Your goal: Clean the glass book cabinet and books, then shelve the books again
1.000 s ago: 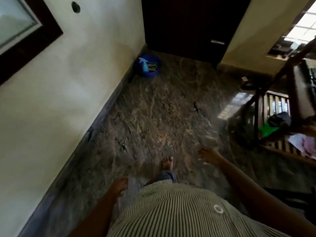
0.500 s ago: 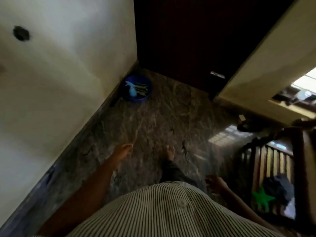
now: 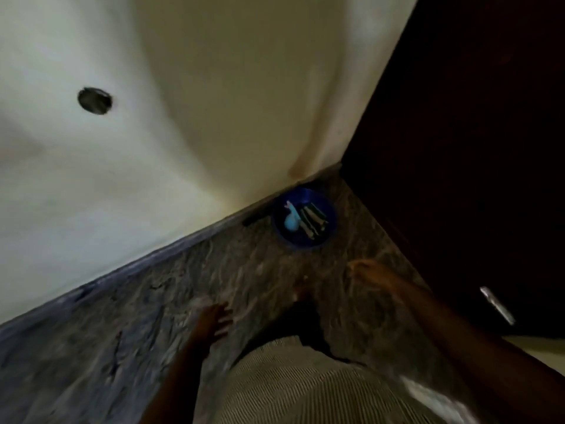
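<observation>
Two empty, open hands: left hand [image 3: 214, 320], right hand [image 3: 368, 272]; round blue tub [image 3: 301, 241], veined marble floor [image 3: 153, 325].

basin [image 3: 305, 240] on floor [image 3: 153, 316] | in corner, wall [image 3: 183, 117] left, door [image 3: 474, 148] right

a cream wall [image 3: 189, 96] is pierced by a small round dark hole [image 3: 95, 101]. a dark skirting strip [image 3: 128, 270] is run along its base. the brown veined marble floor [image 3: 146, 325] is met at the right by a dark wooden door [image 3: 477, 154], on which a metal handle [image 3: 496, 305] is fixed.
</observation>
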